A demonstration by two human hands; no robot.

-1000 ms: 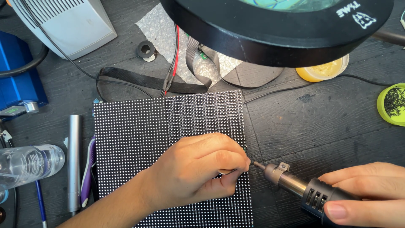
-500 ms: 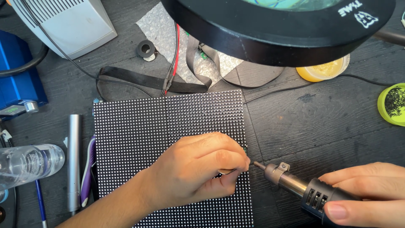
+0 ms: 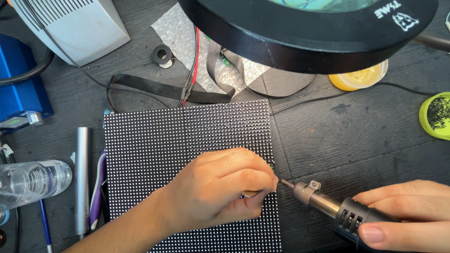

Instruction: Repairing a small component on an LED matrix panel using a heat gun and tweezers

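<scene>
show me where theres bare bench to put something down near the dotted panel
Bare dark wood lies right of the black dotted LED panel, between the yellow tub, the green round dish and the right hand gripping the hot-air tool. The left strip is crowded: silver metal tube, clear plastic bottle.

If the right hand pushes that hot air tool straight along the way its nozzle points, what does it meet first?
Most likely the left hand, at its fingertips on the dotted panel's right edge; the nozzle tip already sits just short of them.
</scene>
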